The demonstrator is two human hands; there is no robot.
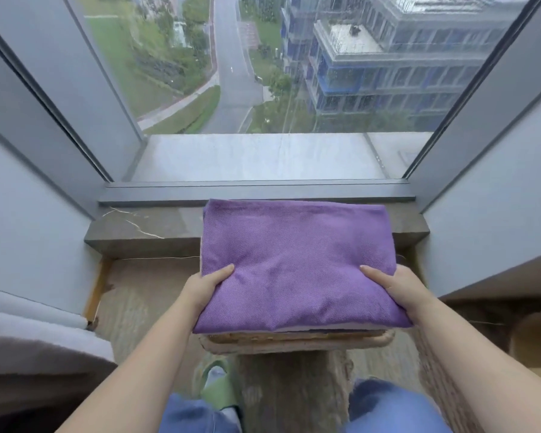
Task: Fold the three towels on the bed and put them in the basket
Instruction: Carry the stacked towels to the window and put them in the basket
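A folded purple towel [297, 260] lies flat on top of a woven basket [294, 342], covering nearly all of it; only the basket's near rim shows. A lighter layer of cloth peeks out under the purple towel's near edge. My left hand [206, 287] grips the towel's near left corner, thumb on top. My right hand [394, 287] grips the near right corner the same way. The basket sits on a rough wooden stump [294, 392] in front of my knees.
A stone window ledge [144, 229] runs behind the basket, below a large window. The edge of the bed [38, 342] is at the left. A wooden chair seat [534, 335] sits at the right. A green slipper [216, 379] is on the floor beside the stump.
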